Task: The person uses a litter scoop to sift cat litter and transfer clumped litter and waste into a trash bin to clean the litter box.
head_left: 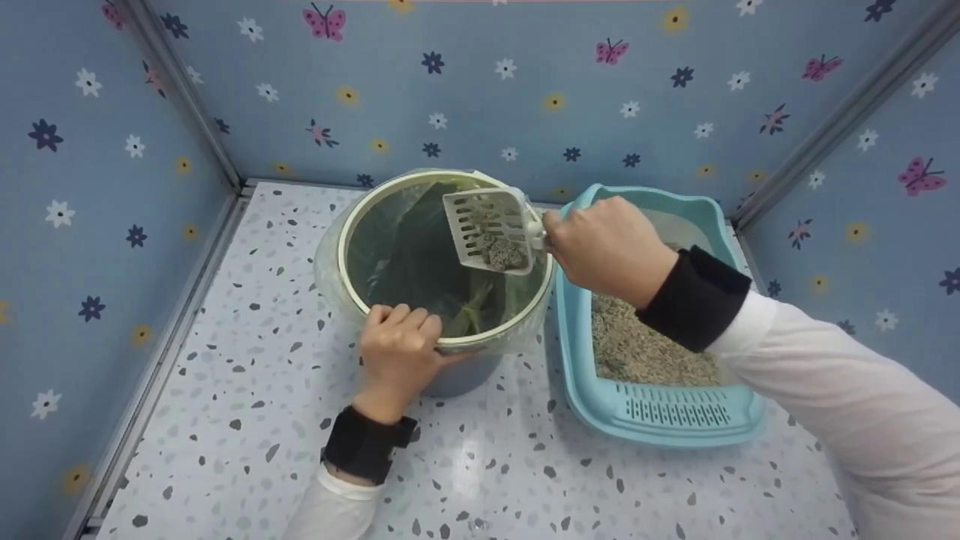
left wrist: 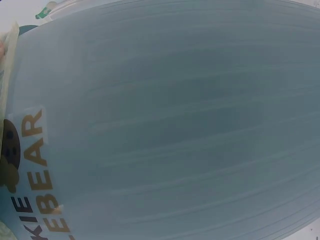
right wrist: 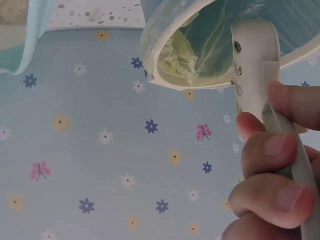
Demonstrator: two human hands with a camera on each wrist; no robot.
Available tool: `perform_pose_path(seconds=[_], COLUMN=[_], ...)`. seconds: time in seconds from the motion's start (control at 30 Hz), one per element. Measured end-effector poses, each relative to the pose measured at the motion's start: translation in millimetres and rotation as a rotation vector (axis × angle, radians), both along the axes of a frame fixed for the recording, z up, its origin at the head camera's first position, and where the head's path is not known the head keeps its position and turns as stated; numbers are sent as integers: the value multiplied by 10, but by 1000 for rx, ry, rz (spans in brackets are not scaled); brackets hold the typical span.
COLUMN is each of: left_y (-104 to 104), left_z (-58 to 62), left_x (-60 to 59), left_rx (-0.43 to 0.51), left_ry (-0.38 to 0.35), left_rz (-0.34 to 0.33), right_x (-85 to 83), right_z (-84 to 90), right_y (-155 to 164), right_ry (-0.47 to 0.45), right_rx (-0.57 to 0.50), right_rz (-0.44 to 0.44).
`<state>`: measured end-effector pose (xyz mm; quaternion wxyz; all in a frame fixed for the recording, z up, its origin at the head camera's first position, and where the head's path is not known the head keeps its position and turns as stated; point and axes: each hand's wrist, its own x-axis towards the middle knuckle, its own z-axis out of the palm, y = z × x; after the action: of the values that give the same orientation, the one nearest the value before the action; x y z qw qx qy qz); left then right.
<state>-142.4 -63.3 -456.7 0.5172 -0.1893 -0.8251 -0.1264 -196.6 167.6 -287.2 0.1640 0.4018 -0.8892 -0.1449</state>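
Left hand: fingers curled over the near rim of the bin.
Scoop: held above the bin's mouth, blade pointed left, long axis set crosswise.
Right hand: forearm slanted from lower right, handle gripped by curled fingers.

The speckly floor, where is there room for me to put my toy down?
There's bare floor between the bin and the left wall, and more on the near side of the blue litter tray. It looks crowded where the bin and tray rims come close, and over the bin, where the scoop is.
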Motion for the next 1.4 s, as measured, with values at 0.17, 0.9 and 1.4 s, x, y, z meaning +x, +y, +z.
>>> perform_pose_path(seconds=[0.17,0.9,1.4], left_y=[4,8,11], left_z=[-4,-13,-12], left_x=[1,-2,3], left_rx=[7,-4,-1], left_ry=[16,13,-3], left_rz=[-3,2,-2], right_x=[25,-12,176], right_z=[-80,-145,-246], right_y=[2,337,785], right_ry=[176,168,-70], right_rx=[77,-142,-392], right_rz=[104,107,-204])
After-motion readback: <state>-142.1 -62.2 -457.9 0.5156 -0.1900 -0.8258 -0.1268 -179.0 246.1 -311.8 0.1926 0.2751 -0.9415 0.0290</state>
